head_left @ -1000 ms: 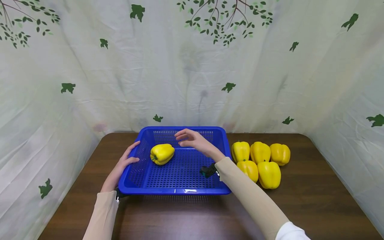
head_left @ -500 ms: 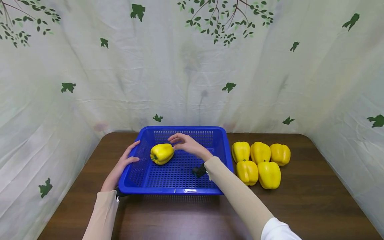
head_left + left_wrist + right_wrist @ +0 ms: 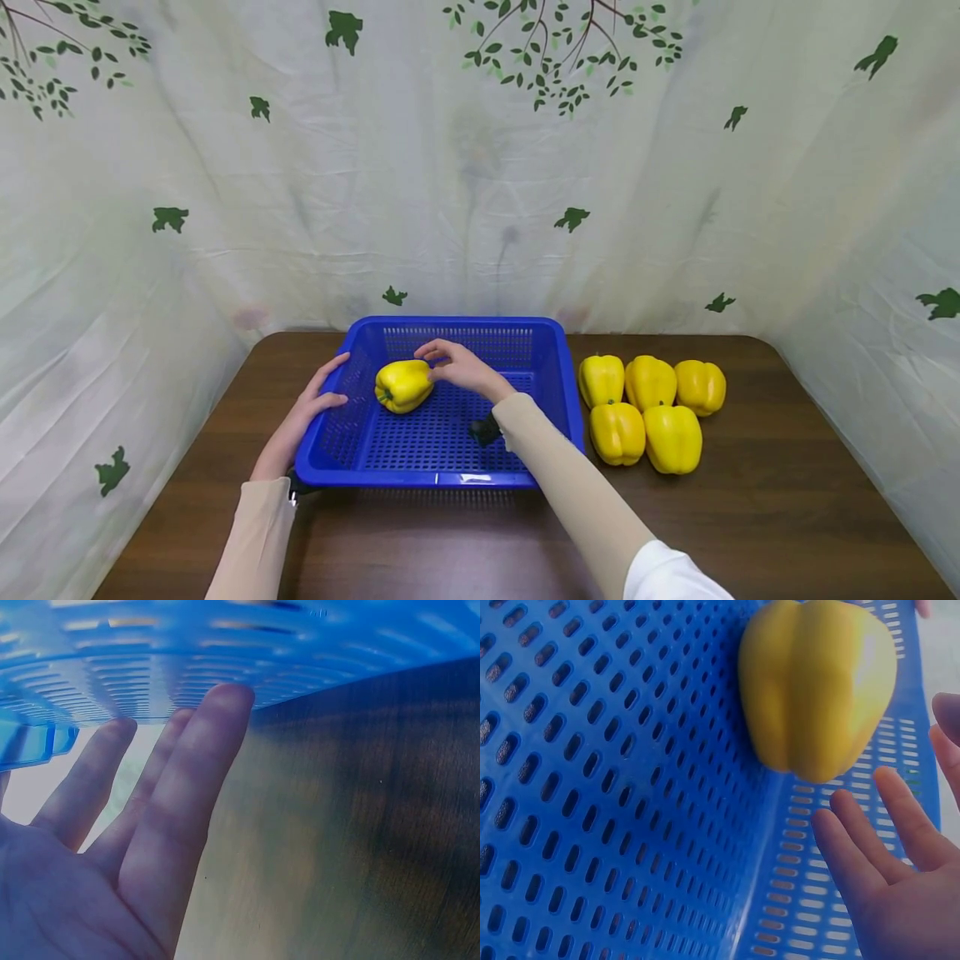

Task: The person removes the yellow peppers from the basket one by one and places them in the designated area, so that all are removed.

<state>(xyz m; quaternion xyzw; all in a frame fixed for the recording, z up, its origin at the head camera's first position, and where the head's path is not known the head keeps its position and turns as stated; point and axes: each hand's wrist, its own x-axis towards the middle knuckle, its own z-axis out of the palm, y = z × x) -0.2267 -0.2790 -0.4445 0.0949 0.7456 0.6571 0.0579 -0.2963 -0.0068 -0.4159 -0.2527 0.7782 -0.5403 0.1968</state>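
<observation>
My left hand (image 3: 303,417) holds the left side of a blue perforated plastic basket (image 3: 360,477). The thumb and a finger lie over the rim; in the left wrist view, other fingers (image 3: 191,765) reach up to the outer wall. A yellow bell pepper (image 3: 401,387) lies on its side inside at the left, its green stem end facing left and forward. Over the basket, my right hand (image 3: 461,369) hovers at the pepper's right end. The right wrist view has its fingers (image 3: 911,825) spread just short of the pepper, with nothing in the palm.
Right of the basket, several more yellow bell peppers (image 3: 651,382) are grouped in two rows on the brown wooden table (image 3: 787,483). A pale curtain (image 3: 420,167) with leaf prints surrounds the table at the back and sides.
My right hand has moved left and slightly down inside the basket, right up to the pepper. The left hand, basket and peppers have stayed in place.
</observation>
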